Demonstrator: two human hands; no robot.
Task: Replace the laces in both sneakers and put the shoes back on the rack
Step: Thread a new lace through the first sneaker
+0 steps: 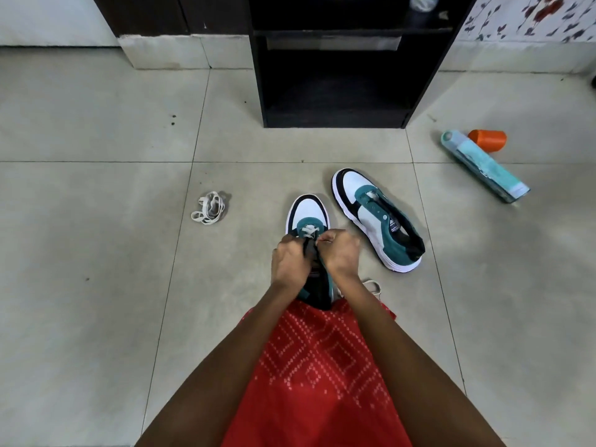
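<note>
The fingers of the right hand [342, 256] were curled tight and pinched the white lace [310, 232] just over the eyelets. The fingers of the left hand [292, 262] were curled too, and gripped the dark tongue of the near sneaker [308, 211]. The two hands were close together above the shoe. That sneaker stood on the floor [96, 285], its toe pointing at the rack [258, 91] and its heel against the red cloth [322, 366]. The second sneaker [374, 217] lay just beside it on the right, turned a bit. A loose lace [209, 208] sat in a heap well off to the left. A wide stretch of tiles lay between the toes and the rack's front edge. A bottle [483, 166] and an orange cup [487, 140] lay far to the right.
</note>
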